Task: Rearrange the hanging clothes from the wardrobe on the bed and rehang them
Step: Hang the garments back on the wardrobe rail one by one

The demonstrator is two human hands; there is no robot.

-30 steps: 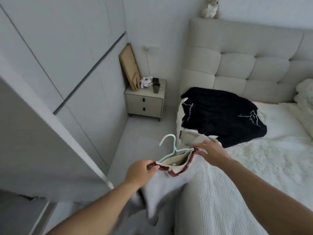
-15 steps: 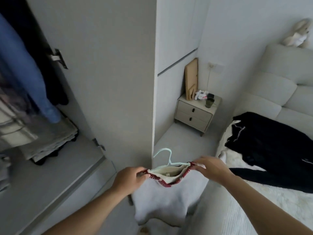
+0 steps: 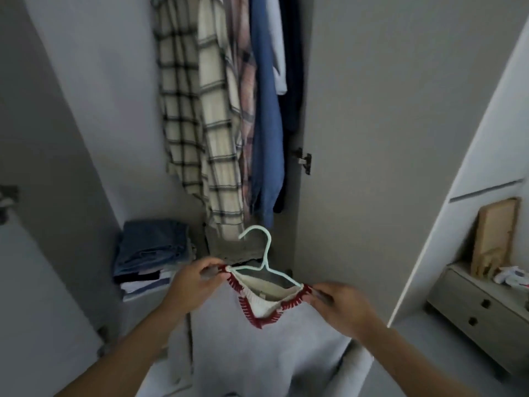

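A pale grey garment [image 3: 266,353] with a cream neck trimmed in red stitching hangs on a light mint hanger [image 3: 264,253]. My left hand [image 3: 191,285] pinches its left shoulder and my right hand [image 3: 340,306] pinches its right shoulder, holding it level in front of the open wardrobe. The hanger's hook points up toward the hanging clothes: checked shirts [image 3: 197,124], a plaid one and a blue shirt [image 3: 267,116]. The rail is out of view.
Folded jeans and other clothes [image 3: 151,250] are stacked on the wardrobe shelf at the left. The open wardrobe door [image 3: 357,138] with its hinge stands to the right. A bedside cabinet [image 3: 483,310] with a wooden board on it is at the far right.
My view has swung left from the bed to the wardrobe interior. Both hands have carried the garment on its hanger along and keep the same hold.
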